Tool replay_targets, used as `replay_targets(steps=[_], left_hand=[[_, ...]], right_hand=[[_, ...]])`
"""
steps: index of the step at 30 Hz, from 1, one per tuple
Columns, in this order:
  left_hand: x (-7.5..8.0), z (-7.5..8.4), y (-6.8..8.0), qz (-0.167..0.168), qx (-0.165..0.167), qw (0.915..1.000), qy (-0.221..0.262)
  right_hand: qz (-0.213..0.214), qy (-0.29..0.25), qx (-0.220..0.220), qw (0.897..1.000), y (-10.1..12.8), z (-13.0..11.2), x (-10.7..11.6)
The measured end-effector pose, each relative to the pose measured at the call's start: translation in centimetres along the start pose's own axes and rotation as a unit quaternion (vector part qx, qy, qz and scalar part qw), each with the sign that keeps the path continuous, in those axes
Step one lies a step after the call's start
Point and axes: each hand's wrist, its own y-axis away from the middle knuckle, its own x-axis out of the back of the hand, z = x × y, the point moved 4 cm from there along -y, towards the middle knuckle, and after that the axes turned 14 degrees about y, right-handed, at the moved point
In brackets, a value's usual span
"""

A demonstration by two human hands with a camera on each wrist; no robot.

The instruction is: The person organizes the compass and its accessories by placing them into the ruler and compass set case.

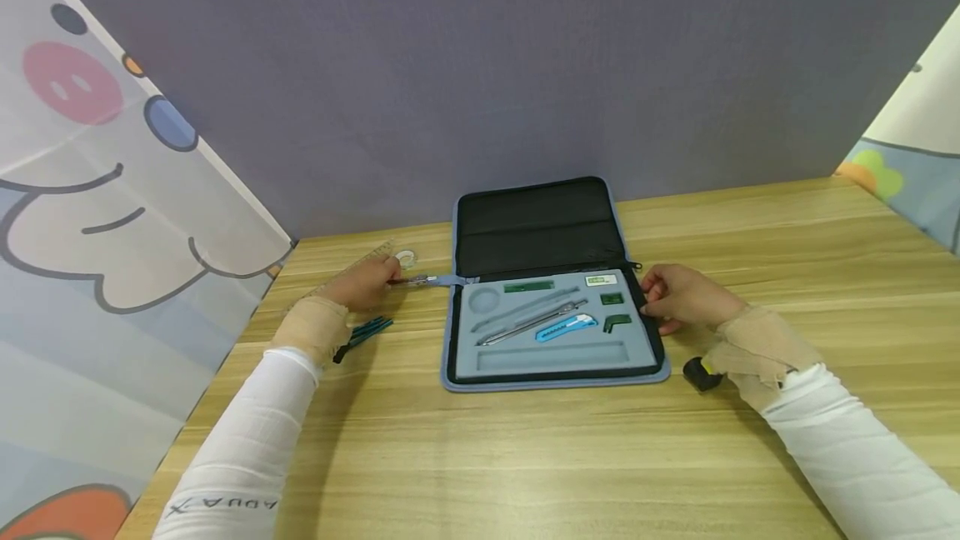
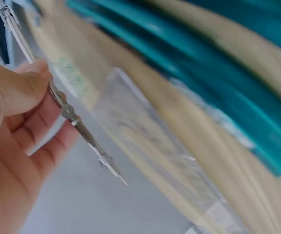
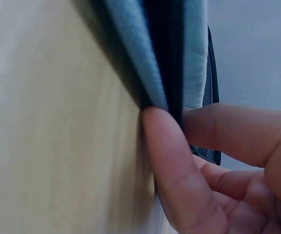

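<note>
Open zip case (image 1: 555, 227) lying flat on the wooden counter (image 1: 525, 457), lid leaning back toward the grey wall (image 1: 480, 57), foam tray (image 1: 551, 357) facing up; in the tray's cut-outs a blue utility knife (image 1: 566, 327), a long metal tool (image 1: 532, 322) beside it, a few small dark green pieces (image 1: 617, 322) and a white label (image 1: 601, 280); a round recess and a long bottom slot showing only grey foam. Left hand (image 1: 365, 282) just off the case's left edge, thumb and fingers (image 2: 30, 87) pinching a slim metal compass (image 2: 65, 109), its needle tip pointing away from the palm, its other end reaching toward the case edge; held clear of the tray, over the counter. Right hand (image 1: 684, 297) at the case's right edge, thumb and fingertips (image 3: 172, 161) gripping the rim of the blue-grey shell (image 3: 145, 63). Near the left hand a clear ruler (image 1: 360, 265) and a small white ring (image 1: 406, 257) on the counter; teal pens (image 1: 367, 330) just beside the left wrist; small black object (image 1: 697, 373) close to the right wrist; both wrists wrapped in tan bands, sleeves white; cartoon-printed panels (image 1: 97, 215) standing at either side.
</note>
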Motion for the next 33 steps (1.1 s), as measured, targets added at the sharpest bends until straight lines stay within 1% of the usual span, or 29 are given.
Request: replay_targets(steps=[2, 5, 10, 12, 18, 20, 22, 25, 30, 33], left_hand=[[0.2, 0.5, 0.0, 0.004, -0.004, 1.0000, -0.006], [0.4, 1.4, -0.3, 0.001, 0.004, 0.9999, -0.014], [0.7, 3.8, -0.9, 0.007, 0.025, 0.9988, -0.041], [0.7, 5.0, -1.2, 0.016, 0.022, 0.9985, -0.048], [0.2, 8.2, -2.0, 0.044, 0.009, 0.9987, -0.024], [0.0, 9.2, -2.2, 0.045, 0.014, 0.9988, -0.014], [-0.1, 10.3, -2.4, 0.042, 0.019, 0.9990, -0.001], [-0.3, 11.6, -2.8, 0.027, 0.041, 0.9987, 0.013], [-1.0, 12.8, -3.5, 0.008, 0.067, 0.9970, 0.039], [-1.5, 13.6, -3.8, 0.007, 0.062, 0.9967, 0.051]], right_hand=[[0.000, 0.001, -0.003, 1.000, 0.0, 0.0, 0.0], [0.000, 0.002, -0.007, 1.000, 0.1, 0.1, 0.1], [0.004, 0.003, -0.011, 1.000, 0.1, 0.3, 0.1], [0.005, 0.003, -0.010, 1.000, 0.2, 0.3, 0.1], [0.010, 0.004, -0.008, 1.000, 0.3, 0.0, 0.0], [0.011, 0.002, -0.009, 1.000, 0.3, -0.1, 0.0], [0.014, 0.001, -0.009, 1.000, 0.3, -0.2, 0.0], [0.015, -0.001, -0.012, 1.000, 0.3, -0.3, 0.0], [0.013, 0.003, -0.016, 1.000, 0.3, -0.4, 0.0], [0.012, 0.002, -0.013, 1.000, 0.2, -0.4, -0.1]])
